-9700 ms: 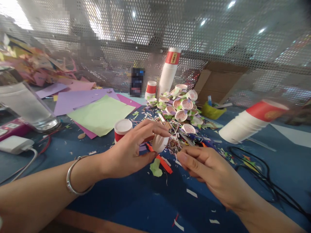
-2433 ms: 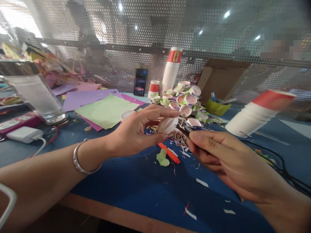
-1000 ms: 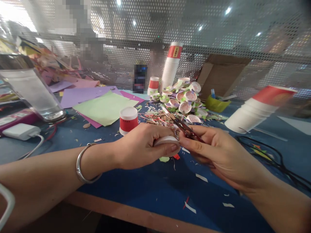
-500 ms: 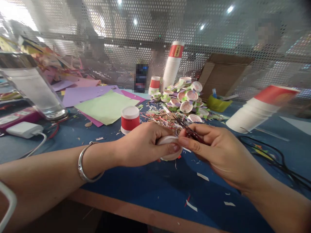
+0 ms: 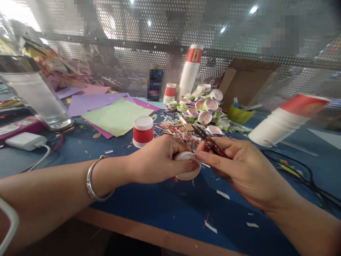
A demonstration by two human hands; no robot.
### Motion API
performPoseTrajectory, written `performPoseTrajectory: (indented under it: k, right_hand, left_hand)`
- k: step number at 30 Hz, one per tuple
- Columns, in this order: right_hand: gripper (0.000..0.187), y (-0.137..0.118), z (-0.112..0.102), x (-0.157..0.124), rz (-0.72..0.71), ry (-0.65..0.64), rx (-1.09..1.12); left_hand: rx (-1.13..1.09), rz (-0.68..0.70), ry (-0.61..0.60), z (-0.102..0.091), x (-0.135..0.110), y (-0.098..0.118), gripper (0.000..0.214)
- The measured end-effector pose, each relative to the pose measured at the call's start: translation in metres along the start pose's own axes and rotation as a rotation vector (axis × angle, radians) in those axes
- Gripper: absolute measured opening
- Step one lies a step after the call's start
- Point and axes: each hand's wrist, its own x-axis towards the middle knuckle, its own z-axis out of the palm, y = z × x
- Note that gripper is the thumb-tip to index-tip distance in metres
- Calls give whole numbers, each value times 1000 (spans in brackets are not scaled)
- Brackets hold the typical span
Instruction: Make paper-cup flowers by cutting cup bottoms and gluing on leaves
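The background is filled by a perforated screen (image 5: pixel 128 46). In front, a blue table (image 5: pixel 173 213) is littered with paper, and a box (image 5: pixel 245 81) is propped near the screen. At left, a green sheet (image 5: pixel 117 115) is laid over purple sheets (image 5: pixel 103 100). A tall stack (image 5: pixel 188 74) of cups is stood behind a heap (image 5: pixel 205 106) of cup bases trimmed with green and purple paper; a glass (image 5: pixel 39 96) is placed at far left.

The left hand (image 5: pixel 154 161) and the right hand (image 5: pixel 234 163) are held close together above the table's near half. A red-banded cup (image 5: pixel 143 131) is set upside down just beyond the left wrist. Dark scissors (image 5: pixel 213 145) are clasped in the right hand, pointed away. A white base (image 5: pixel 188 174) is clamped under the left thumb, between the hands; its rim is met by the right fingertips, though whether it is pinched there cannot be told. A bracelet (image 5: pixel 91 181) is worn on the left wrist. Paper slips (image 5: pixel 223 194) are scattered nearby.
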Motion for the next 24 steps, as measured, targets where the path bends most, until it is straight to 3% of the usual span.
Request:
performPoseTrajectory:
  k: [7,11,19,24]
  right_hand:
    - [27,-2,-2,-1,164,-92,238]
    - [25,-3,-3,-1,184,-136,312]
    - [22,-7,-5,-1,119,-129,313]
    - [24,-6,-5,1,42,-107,243]
  left_hand:
    - [183,246,159,5,-6,3,25]
    - [188,330,199,7,-8,3,30]
    - [-179,232,69,7,-2,4,30]
    - [-268,165,54,5,1,2,28]
